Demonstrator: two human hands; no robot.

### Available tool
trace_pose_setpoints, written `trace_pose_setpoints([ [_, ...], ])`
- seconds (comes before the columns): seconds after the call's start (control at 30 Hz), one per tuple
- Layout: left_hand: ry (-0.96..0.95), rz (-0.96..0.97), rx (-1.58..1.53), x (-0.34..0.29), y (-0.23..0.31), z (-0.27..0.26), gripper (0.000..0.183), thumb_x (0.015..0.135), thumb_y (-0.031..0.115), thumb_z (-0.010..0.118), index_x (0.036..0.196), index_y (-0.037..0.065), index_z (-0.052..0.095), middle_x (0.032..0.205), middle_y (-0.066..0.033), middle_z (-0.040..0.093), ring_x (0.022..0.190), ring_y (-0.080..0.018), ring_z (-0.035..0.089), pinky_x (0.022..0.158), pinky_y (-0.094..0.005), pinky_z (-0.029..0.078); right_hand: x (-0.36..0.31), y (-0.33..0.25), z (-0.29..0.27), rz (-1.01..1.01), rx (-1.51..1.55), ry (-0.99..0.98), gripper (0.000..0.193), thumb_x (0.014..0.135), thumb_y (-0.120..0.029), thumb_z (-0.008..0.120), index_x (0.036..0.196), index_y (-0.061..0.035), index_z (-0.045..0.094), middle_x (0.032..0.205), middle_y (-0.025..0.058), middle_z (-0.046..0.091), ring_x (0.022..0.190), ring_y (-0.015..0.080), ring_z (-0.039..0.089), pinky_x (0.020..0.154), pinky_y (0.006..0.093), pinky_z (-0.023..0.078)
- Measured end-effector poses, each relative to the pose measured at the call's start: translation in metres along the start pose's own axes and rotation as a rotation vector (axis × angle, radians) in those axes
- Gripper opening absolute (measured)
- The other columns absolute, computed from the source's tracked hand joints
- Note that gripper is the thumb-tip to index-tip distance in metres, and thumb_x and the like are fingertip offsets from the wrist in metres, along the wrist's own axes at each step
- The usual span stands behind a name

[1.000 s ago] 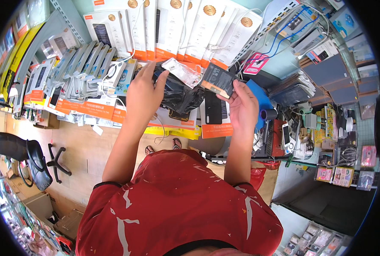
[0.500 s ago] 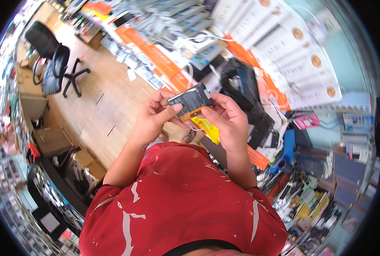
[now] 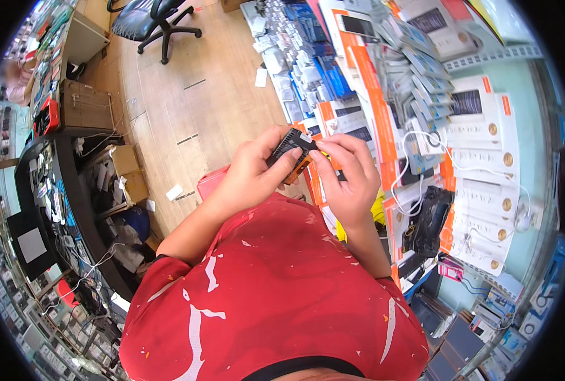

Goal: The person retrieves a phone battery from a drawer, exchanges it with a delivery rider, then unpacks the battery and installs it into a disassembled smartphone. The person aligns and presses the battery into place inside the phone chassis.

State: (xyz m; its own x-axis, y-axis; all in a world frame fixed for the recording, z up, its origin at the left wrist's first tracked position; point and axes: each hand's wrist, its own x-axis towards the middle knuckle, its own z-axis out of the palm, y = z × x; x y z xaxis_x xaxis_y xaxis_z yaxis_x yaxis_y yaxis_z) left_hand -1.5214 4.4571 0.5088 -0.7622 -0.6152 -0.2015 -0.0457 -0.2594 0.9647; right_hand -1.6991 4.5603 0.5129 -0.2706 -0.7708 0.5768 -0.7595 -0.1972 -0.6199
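A flat black battery [image 3: 293,147] with fine print and an orange strip along one edge is held up in front of my red shirt. My left hand [image 3: 257,166] grips its left part, thumb across the printed face and the other fingers behind. At the battery's upper right end, the thumb and forefinger of my right hand [image 3: 348,181] pinch its corner, next to a small white patch. The battery is tilted, and its back is hidden by my fingers.
On the right, white-and-orange boxes [image 3: 374,95], coiled white cables [image 3: 404,162] and a black plastic bag [image 3: 430,219] crowd a counter. An office chair [image 3: 162,28] stands on the wooden floor [image 3: 222,95]. A dark desk [image 3: 82,197] with a cardboard box [image 3: 129,174] is at left.
My view has turned, so the chair and counter appear shifted. The battery is tilted more steeply, and my right fingers have moved from its lower edge and side to its upper corner.
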Motion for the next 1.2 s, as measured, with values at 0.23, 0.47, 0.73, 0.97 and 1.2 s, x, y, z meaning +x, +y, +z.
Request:
trace_pose_setpoints([
  [0.23, 0.13, 0.171, 0.23, 0.002, -0.003, -0.043, 0.026, 0.106, 0.006, 0.064, 0.131, 0.0, 0.061, 0.088, -0.0123, 0.077, 0.074, -0.0208, 0.078, 0.064, -0.0337, 0.058, 0.037, -0.012, 0.042, -0.213, -0.172, -0.139, 0.027, 0.087, 0.001, 0.083, 0.112, 0.0002, 0.076, 0.106, 0.0114, 0.075, 0.085, 0.0267, 0.076, 0.07, 0.0355, 0.062],
  [0.47, 0.158, 0.357, 0.657, 0.009, 0.0, -0.047, 0.026, 0.106, 0.001, 0.064, 0.132, -0.002, 0.062, 0.095, -0.0124, 0.079, 0.071, -0.0187, 0.078, 0.067, -0.0311, 0.062, 0.047, -0.017, 0.043, -0.17, -0.205, -0.17, 0.022, 0.089, -0.001, 0.082, 0.109, 0.0027, 0.075, 0.106, 0.0148, 0.077, 0.086, 0.0286, 0.077, 0.072, 0.036, 0.064],
  [0.73, 0.177, 0.243, 0.128, 0.01, -0.004, -0.048, 0.025, 0.109, 0.001, 0.061, 0.133, -0.003, 0.06, 0.098, -0.0096, 0.077, 0.084, -0.0129, 0.076, 0.074, -0.0284, 0.062, 0.053, -0.018, 0.042, 0.012, 0.041, -0.095, 0.024, 0.088, 0.001, 0.084, 0.11, -0.0021, 0.076, 0.109, 0.0138, 0.077, 0.093, 0.0276, 0.077, 0.078, 0.0359, 0.063],
  [0.97, 0.314, 0.385, 0.304, -0.011, -0.011, -0.085, 0.022, 0.105, -0.005, 0.065, 0.127, -0.004, 0.059, 0.101, -0.0103, 0.078, 0.086, -0.0108, 0.076, 0.074, -0.0266, 0.062, 0.073, -0.036, 0.091, -0.007, 0.189, -0.165, 0.024, 0.088, 0.003, 0.084, 0.109, -0.0013, 0.075, 0.111, 0.0129, 0.074, 0.094, 0.0263, 0.076, 0.08, 0.0353, 0.062],
  [1.2, 0.585, 0.635, 0.557, -0.012, -0.021, -0.143, 0.032, 0.093, -0.008, 0.072, 0.124, -0.002, 0.065, 0.115, -0.0191, 0.081, 0.081, -0.0263, 0.08, 0.07, -0.0331, 0.063, 0.112, -0.044, 0.157, -0.08, 0.308, -0.31, 0.019, 0.087, 0.005, 0.083, 0.104, -0.0011, 0.075, 0.111, 0.0126, 0.073, 0.092, 0.0246, 0.076, 0.077, 0.034, 0.061],
])
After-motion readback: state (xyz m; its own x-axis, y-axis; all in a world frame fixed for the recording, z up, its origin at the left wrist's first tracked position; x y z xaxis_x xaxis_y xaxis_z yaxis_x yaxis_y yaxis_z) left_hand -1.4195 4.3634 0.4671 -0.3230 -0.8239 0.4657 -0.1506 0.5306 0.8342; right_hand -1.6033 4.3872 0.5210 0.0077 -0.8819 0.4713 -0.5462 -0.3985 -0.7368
